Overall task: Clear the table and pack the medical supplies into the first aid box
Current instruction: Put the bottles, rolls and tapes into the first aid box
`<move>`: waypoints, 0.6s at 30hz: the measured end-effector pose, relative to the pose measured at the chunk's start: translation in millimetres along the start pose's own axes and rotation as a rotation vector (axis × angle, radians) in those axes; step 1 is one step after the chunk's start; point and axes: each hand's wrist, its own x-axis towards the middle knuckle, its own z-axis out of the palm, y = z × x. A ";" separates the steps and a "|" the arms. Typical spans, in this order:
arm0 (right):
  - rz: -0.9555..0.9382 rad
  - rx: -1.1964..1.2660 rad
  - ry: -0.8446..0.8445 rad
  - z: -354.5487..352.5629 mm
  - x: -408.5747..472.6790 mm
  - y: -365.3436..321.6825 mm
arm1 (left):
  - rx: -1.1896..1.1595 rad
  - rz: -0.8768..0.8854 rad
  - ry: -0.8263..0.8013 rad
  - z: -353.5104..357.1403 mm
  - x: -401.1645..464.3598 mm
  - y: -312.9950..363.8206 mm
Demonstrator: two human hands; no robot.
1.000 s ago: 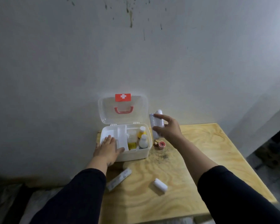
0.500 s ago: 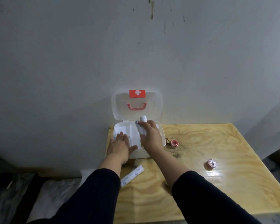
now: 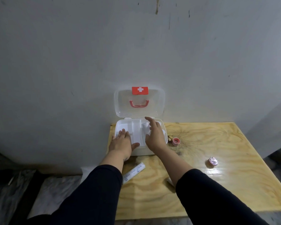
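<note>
the white plastic first aid box [image 3: 140, 151] sat at the far left corner of the pale plywood table [image 3: 217, 184], pushed up against the grey wall [image 3: 88, 54]. its clear lid [image 3: 154, 101] stood upright against that wall, with a red cross label [image 3: 139, 90] at the top and a red handle [image 3: 139, 103] beneath it.

the person's left hand [image 3: 122, 143] lay flat on the near left part of the box, fingers straight and spread, thumb stretched out to the right along the near rim. it gripped nothing. the right hand [image 3: 155, 137] hovered over the right side of the box with its fingers loosely extended, the forefinger reaching toward the hinge. just under those fingers a white roll-shaped item [image 3: 145, 127] lay inside the box; the glare washed the inside out, so i could not tell whether the fingers touched it, though they did not seem to curl round it.

a long white paper-wrapped packet [image 3: 134, 172] lay on the table near the box, partly under the left sleeve. a small red roll of tape [image 3: 176, 141] stood just right of the box, and a shiny pinkish round item [image 3: 213, 161] lay well apart to the right, in a bright patch of light. a bit of something white [image 3: 170, 181] peeked out beside the right forearm.
</note>
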 end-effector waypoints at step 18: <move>-0.045 -0.112 -0.095 -61.0 -41.4 -8.8 | -0.039 0.065 0.099 -36.3 -67.6 12.2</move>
